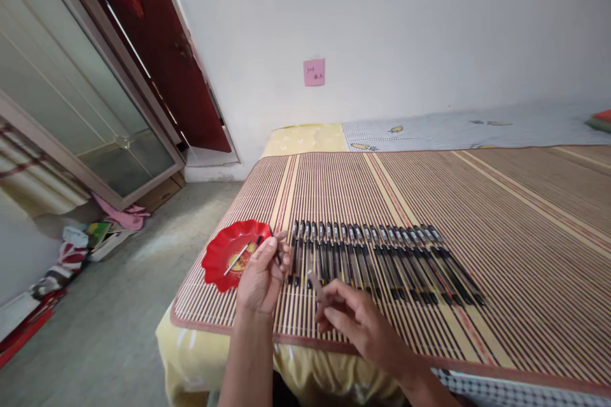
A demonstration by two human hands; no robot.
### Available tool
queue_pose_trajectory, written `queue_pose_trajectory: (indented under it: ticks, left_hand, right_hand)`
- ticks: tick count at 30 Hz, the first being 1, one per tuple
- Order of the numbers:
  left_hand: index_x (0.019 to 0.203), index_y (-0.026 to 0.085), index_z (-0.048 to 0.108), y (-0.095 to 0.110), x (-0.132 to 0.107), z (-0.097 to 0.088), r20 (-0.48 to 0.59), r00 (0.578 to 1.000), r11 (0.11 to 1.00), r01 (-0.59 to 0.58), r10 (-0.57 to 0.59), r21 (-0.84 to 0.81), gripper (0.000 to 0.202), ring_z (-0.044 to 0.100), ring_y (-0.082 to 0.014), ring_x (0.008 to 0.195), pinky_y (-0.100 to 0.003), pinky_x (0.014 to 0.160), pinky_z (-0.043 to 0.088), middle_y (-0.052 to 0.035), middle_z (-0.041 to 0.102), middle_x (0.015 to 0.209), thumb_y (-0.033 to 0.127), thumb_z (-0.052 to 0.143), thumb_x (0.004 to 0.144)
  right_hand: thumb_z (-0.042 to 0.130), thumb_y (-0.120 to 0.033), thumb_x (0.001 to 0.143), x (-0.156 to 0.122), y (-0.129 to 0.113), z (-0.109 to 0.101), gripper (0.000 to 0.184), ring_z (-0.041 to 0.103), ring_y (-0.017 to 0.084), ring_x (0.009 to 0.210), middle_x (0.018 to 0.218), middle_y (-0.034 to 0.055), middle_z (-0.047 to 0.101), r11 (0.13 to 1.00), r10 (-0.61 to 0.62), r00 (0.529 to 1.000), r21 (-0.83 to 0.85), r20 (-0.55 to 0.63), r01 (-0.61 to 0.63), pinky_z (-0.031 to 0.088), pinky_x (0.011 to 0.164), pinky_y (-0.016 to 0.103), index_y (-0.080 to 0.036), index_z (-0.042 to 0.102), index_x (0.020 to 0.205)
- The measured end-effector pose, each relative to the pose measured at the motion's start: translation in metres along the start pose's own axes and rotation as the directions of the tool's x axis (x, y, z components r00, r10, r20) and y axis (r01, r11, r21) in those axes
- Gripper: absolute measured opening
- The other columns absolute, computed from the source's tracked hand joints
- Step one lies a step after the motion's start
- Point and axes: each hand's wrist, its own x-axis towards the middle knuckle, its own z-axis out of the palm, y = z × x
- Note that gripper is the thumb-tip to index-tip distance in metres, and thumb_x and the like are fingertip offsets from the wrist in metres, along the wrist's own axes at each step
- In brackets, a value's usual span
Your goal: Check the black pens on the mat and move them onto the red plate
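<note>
My left hand [265, 270] is by the right rim of a red scalloped plate [213, 267]. Its thumb and fingers are closed on a thin black pen part, mostly hidden by the fingers. Lower and to the right, my right hand [356, 318] pinches a short, pale, see-through tube [315, 285] that looks like a pen barrel; blur hides its detail. Inside the plate lies a thin white stick with a black end [237, 258], perhaps a refill. Beyond my hands, several black-capped clear pens [351, 261] lie side by side in a long row.
A striped bamboo mat [525, 254] covers the bed, with a yellow cloth [195, 356] hanging at the front corner. A pink note [314, 72] is stuck to the wall. On the left are a glass door panel [90, 76], a dark red door [162, 51] and items on the floor.
</note>
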Motion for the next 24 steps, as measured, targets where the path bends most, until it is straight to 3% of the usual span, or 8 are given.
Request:
queue_pose_trajectory:
  ticks: [2,4,7,9,15,19,21,24]
  left_hand:
    - [0.094,0.008,0.076,0.005,0.003,-0.006,-0.049,0.999,0.999,-0.014,0.012,-0.051,0.020,0.061,-0.0076,0.058,-0.013,0.049,0.049,-0.0044,0.067,0.073,0.017,0.082,0.078]
    - [0.094,0.008,0.076,0.009,0.005,-0.011,-0.101,0.994,0.997,-0.040,0.033,-0.073,0.015,0.062,-0.0081,0.059,-0.013,0.052,0.052,-0.0049,0.068,0.074,0.014,0.079,0.080]
    - [0.093,0.008,0.075,0.015,0.006,-0.014,-0.173,0.984,0.994,-0.063,0.047,-0.089,0.009,0.065,-0.0094,0.061,-0.015,0.056,0.056,-0.0065,0.070,0.076,0.013,0.071,0.087]
    - [0.093,0.008,0.075,0.017,0.004,-0.012,-0.194,0.980,0.992,-0.057,0.034,-0.116,0.012,0.067,-0.0109,0.063,-0.017,0.059,0.059,-0.0082,0.071,0.077,0.014,0.064,0.092]
    - [0.103,0.006,0.074,0.012,0.002,-0.005,-0.130,0.991,0.981,0.007,-0.033,-0.192,0.020,0.073,-0.0161,0.075,-0.023,0.068,0.063,-0.0126,0.074,0.086,0.011,0.055,0.097]
    - [0.102,0.007,0.072,0.005,0.002,-0.002,-0.074,0.993,0.968,0.072,-0.092,-0.240,0.018,0.075,-0.0174,0.083,-0.026,0.076,0.064,-0.0132,0.076,0.093,0.010,0.055,0.098]
    - [0.102,0.007,0.072,0.000,0.000,0.004,-0.052,0.991,0.962,0.108,-0.125,-0.252,0.018,0.076,-0.0187,0.084,-0.030,0.080,0.065,-0.0144,0.076,0.095,0.008,0.054,0.098]
    - [0.102,0.007,0.072,-0.012,-0.005,0.018,-0.016,0.984,0.946,0.163,-0.175,-0.281,0.019,0.077,-0.0183,0.088,-0.031,0.087,0.063,-0.0136,0.077,0.096,0.003,0.054,0.096]
  right_hand:
    - [0.059,-0.019,0.097,0.001,0.005,0.005,0.007,0.063,0.019,0.084,0.093,0.0040,0.066,0.939,-0.046,0.999,-0.343,-0.028,0.033,0.049,0.074,0.031,-0.021,0.065,0.098]
    - [0.056,-0.010,0.095,0.002,0.011,0.010,0.014,0.060,0.021,0.086,0.095,0.0051,0.062,0.785,-0.114,0.992,-0.617,-0.057,0.054,0.046,0.075,0.033,-0.020,0.065,0.095]
    - [0.052,-0.008,0.097,0.004,0.017,0.013,0.017,0.057,0.024,0.088,0.094,0.0065,0.060,0.577,-0.185,0.980,-0.816,-0.077,0.045,0.043,0.077,0.038,-0.019,0.064,0.093]
    - [0.055,-0.007,0.096,0.005,0.020,0.013,0.015,0.055,0.025,0.088,0.093,0.0062,0.060,0.494,-0.206,0.976,-0.869,-0.072,0.040,0.042,0.078,0.040,-0.019,0.064,0.093]
    - [0.065,-0.005,0.090,0.004,0.023,0.007,0.017,0.055,0.027,0.092,0.098,0.0058,0.060,0.452,-0.190,0.980,-0.891,-0.060,0.033,0.042,0.081,0.042,-0.019,0.063,0.102]
    - [0.068,-0.015,0.092,0.004,0.022,0.006,0.014,0.057,0.027,0.091,0.098,0.0064,0.062,0.463,-0.251,0.966,-0.884,-0.063,0.063,0.044,0.080,0.042,-0.020,0.063,0.104]
    - [0.064,-0.023,0.096,0.004,0.021,0.007,0.012,0.060,0.027,0.091,0.098,0.0075,0.064,0.477,-0.336,0.939,-0.872,-0.067,0.109,0.047,0.079,0.042,-0.020,0.062,0.108]
    - [0.057,-0.032,0.102,0.005,0.018,0.009,0.019,0.065,0.026,0.091,0.099,0.0090,0.067,0.491,-0.504,0.857,-0.852,-0.111,0.179,0.052,0.079,0.041,-0.020,0.060,0.117]
